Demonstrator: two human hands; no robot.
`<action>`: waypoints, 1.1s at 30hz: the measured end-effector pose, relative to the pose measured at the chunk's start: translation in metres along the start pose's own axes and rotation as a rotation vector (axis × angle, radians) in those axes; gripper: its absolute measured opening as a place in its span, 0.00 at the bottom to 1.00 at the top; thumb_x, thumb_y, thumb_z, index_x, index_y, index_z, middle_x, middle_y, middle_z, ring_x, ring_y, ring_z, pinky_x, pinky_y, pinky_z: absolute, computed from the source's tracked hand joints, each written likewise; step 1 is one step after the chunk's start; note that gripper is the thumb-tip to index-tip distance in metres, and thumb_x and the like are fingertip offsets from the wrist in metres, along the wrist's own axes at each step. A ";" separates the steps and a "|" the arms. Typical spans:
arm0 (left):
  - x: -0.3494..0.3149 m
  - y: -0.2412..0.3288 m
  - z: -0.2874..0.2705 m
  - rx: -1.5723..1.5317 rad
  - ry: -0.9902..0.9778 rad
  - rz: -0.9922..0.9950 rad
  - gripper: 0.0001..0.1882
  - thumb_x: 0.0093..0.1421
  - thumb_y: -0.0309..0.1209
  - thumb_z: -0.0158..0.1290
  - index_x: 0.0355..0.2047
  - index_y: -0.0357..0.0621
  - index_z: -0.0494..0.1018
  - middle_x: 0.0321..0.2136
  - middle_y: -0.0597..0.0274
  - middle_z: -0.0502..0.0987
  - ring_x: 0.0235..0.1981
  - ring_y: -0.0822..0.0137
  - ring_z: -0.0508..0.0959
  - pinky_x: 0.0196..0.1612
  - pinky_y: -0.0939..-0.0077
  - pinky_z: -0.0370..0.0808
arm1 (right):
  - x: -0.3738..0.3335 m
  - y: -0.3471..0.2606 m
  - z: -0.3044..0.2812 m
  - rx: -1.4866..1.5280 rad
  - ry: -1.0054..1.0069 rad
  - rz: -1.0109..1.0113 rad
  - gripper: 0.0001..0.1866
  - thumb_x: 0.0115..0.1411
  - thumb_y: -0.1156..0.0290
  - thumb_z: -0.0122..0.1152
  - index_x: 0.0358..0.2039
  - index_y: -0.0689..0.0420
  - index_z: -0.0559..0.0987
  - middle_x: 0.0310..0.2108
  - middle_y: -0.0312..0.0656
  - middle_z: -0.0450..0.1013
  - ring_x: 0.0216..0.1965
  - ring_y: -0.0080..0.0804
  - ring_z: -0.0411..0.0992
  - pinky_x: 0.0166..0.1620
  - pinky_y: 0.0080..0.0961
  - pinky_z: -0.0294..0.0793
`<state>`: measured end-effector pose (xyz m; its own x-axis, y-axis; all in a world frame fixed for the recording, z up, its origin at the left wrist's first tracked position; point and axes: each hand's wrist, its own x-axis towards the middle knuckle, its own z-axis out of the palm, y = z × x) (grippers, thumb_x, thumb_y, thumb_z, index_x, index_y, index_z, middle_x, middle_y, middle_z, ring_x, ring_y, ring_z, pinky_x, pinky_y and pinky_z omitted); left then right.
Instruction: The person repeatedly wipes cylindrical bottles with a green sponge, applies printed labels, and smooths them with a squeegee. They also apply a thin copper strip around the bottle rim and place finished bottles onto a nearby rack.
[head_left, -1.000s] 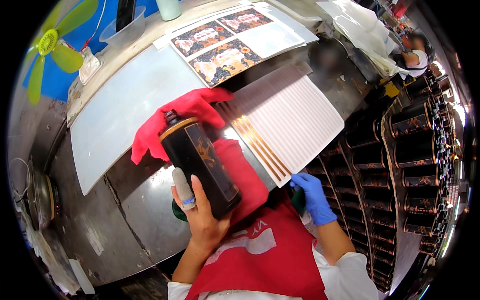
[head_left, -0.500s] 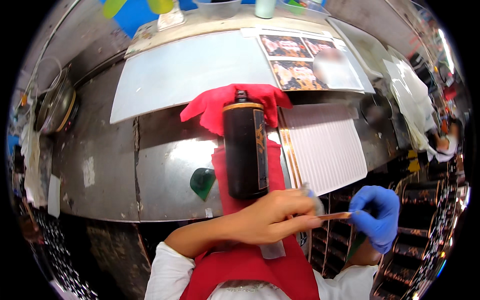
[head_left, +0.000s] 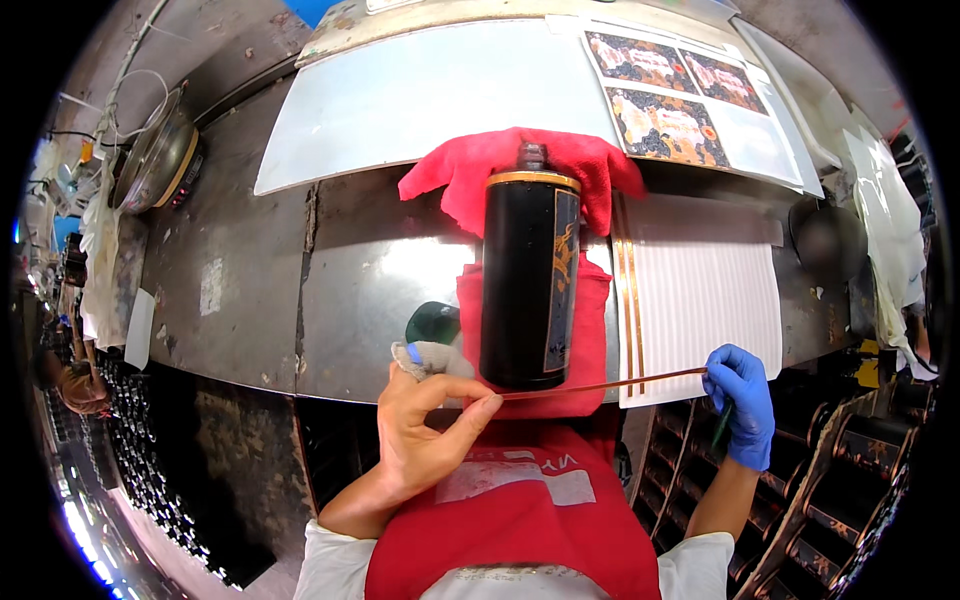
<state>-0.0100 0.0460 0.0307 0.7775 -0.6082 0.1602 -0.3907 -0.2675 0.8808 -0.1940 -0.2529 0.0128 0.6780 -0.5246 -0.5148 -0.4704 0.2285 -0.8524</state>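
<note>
Nearest the body, the left hand is bare apart from a pale sheath with a blue band; its thumb and forefinger pinch the left end of a thin brown strip; the right hand, gloved in blue, has its fingers closed on the right end, with a dark green piece partly hidden against the palm.

The strip spans the near end of a black bottle, nearly straight; its long axis runs left to right, the right end slightly farther from the body; whether it touches the red cloth cannot be determined.

Step in hand, as judged: holding the strip drawn out; the next move appears to call for even tension, a firm pinch at both ends and no twist.

Beyond the strip, the bottle lies on the red cloth; its long axis runs away from the body, base near, neck pointing to the far side; a green plate lies to its left on the table; to its right, a ribbed white sheet carries parallel gold strips along its left edge; farther off, a bunched red towel surrounds the neck end; behind it lies a pale board.
</note>
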 end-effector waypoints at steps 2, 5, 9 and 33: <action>0.004 0.002 0.011 -0.035 0.083 -0.010 0.05 0.44 0.21 0.61 0.22 0.41 0.75 0.19 0.65 0.71 0.25 0.70 0.69 0.31 0.78 0.63 | 0.007 0.007 -0.004 -0.013 0.016 0.008 0.06 0.52 0.72 0.57 0.24 0.60 0.73 0.17 0.35 0.68 0.15 0.14 0.62 0.17 0.10 0.58; 0.008 0.000 0.020 0.017 0.116 0.036 0.05 0.44 0.22 0.61 0.21 0.41 0.75 0.19 0.64 0.71 0.25 0.69 0.68 0.30 0.78 0.64 | 0.015 0.014 -0.007 -0.038 0.042 0.016 0.06 0.52 0.72 0.58 0.23 0.59 0.73 0.17 0.34 0.68 0.16 0.14 0.62 0.18 0.10 0.57; 0.007 0.000 0.023 0.042 0.100 -0.005 0.07 0.44 0.22 0.62 0.19 0.41 0.73 0.21 0.62 0.71 0.26 0.69 0.68 0.31 0.78 0.64 | 0.021 0.018 -0.008 -0.050 0.054 0.028 0.05 0.53 0.72 0.58 0.23 0.59 0.73 0.17 0.33 0.68 0.16 0.13 0.62 0.19 0.10 0.57; 0.000 -0.024 0.035 -0.496 0.050 -0.265 0.19 0.48 0.25 0.62 0.38 0.41 0.66 0.38 0.64 0.65 0.41 0.71 0.65 0.48 0.77 0.61 | 0.035 0.027 -0.008 -0.152 0.038 0.010 0.07 0.53 0.71 0.58 0.24 0.61 0.74 0.18 0.34 0.68 0.19 0.15 0.64 0.23 0.13 0.61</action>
<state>-0.0182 0.0263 -0.0065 0.8447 -0.5284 -0.0852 0.0907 -0.0155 0.9958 -0.1878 -0.2715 -0.0272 0.6519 -0.5546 -0.5172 -0.5593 0.1089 -0.8218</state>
